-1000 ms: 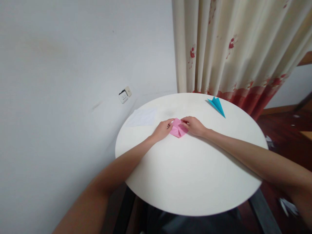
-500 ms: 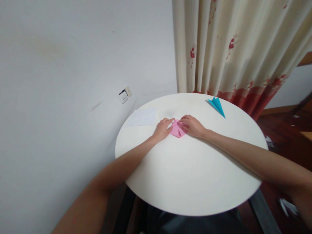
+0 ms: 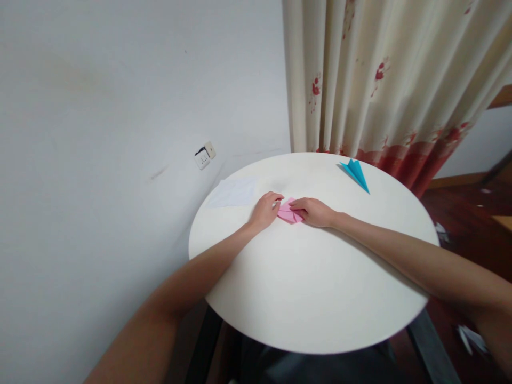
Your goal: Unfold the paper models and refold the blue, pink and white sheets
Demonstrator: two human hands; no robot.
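A small piece of pink folded paper lies on the white round table, with crease lines and a pointed flap showing. My right hand is closed over its right side, fingers pressed together on the paper. At the paper's left corner is my left hand; its thumb and forefinger are curved and apart, with a gap between them. The thumb is close against the paper's edge, and whether it touches is hard to tell. The paper's right edge is hidden under my right fingers.
White sheets of paper lie at the table's left side. A blue paper plane rests near the far right edge. Behind stand a wall with a socket and a flowered curtain.
My right hand has drawn its fingers together and come down a little on the paper. The pink paper looks flatter and more folded. My left forefinger has come off its top tip.
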